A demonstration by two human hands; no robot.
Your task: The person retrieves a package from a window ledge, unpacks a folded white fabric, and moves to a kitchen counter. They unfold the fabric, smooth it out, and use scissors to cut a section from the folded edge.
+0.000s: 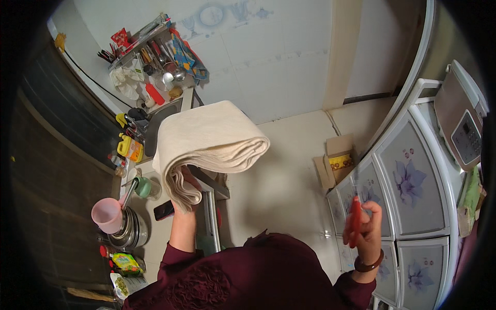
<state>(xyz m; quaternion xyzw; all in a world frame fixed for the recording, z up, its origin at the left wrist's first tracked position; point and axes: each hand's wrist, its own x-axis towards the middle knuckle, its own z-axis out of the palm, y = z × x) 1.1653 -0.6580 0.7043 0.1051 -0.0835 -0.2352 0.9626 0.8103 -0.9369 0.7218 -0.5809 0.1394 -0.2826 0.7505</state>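
Note:
A thick, folded length of cream cloth (213,128) hangs over my left hand (190,180), which holds it up from beneath. The cloth's layers loop out to the right, and most of that hand's fingers are hidden under the folds. On the right, my right hand (366,228) grips a red-handled tool (354,223), held upright before the cabinet. Its upper end is blurred, so I cannot tell whether it is scissors or a knife. The two hands are well apart.
On the left counter (153,242) are a phone (164,210), a pink dipper (107,215) over stacked metal pots (133,228), and a yellow jug (130,148) by the sink (164,116). A cardboard box (325,170) with eggs stands near the drawer cabinet (412,182). An appliance (457,116) sits on top.

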